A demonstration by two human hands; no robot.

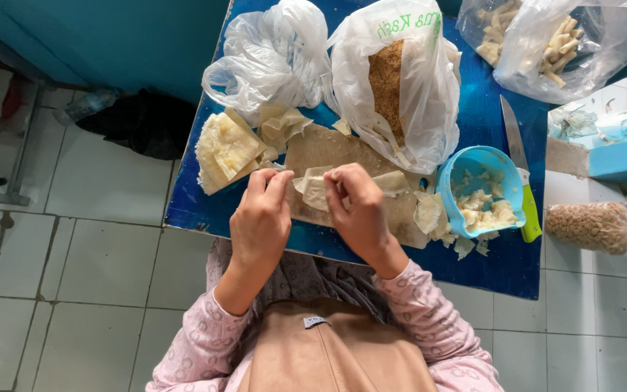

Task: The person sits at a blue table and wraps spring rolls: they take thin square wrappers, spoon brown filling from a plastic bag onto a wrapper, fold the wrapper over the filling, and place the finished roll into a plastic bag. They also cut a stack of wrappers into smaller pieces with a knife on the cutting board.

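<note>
Both hands work a pale, thin wrapper sheet [313,187] over a wooden board [342,156] on the blue table [473,116]. The left hand [261,221] pinches the sheet's left edge between thumb and fingertips; the right hand [357,210] curls closed over its right part, fingers folded onto it.

Containers, then. A light blue plastic bowl [482,190] just right of the board holds pale, crumbly filling. Three clear plastic bags sit along the far side of the table: an empty-looking crumpled bag [273,58] at left, a middle bag [393,80] holding brown crumbs, and a far-right bag [546,40] with pale finger-shaped rolls. A fourth bag, filled with peanuts [591,226], lies off the table to the right (on what, I cannot tell).

A stack of wrapper sheets [226,151] rests near the table's left edge, just beside the board. One knife with a green handle [520,170] lies beside the bowl, close to the right edge. The board's near edge sits close to the table's near edge, leaving only a narrow blue strip by the wrists. Loose scraps [429,214] lie between board and bowl.
</note>
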